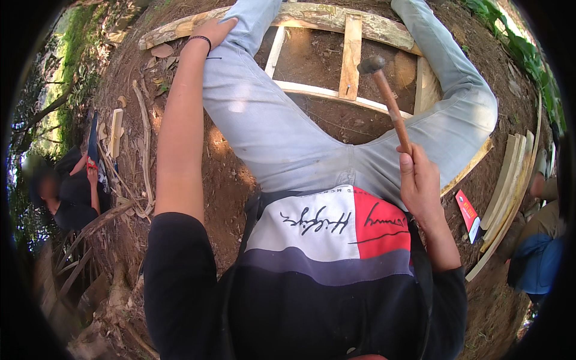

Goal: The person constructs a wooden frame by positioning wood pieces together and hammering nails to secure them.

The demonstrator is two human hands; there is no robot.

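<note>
A hammer (390, 102) with a dark head and a brown wooden handle is upright in my right hand (419, 180), whose fingers wrap round the lower handle. My left hand (213, 33), with a dark band at the wrist, lies with fingers spread on my left knee. Between my legs is a ladder-like wooden frame on the ground. Its far rail is a rough, bark-edged plank (318, 17), its near rail a thin pale strip (318, 90). A flat crosspiece (351, 51) joins them, and a nail (349, 88) stands out near its lower end.
Several long wooden strips (507, 186) lie at right, by a red, pointed flat piece (465, 210). A person in blue (537, 261) is at the right edge. At left another person (69, 192) holds a saw (92, 144) near a short wood block (116, 133). Dry branches (144, 138) lie there.
</note>
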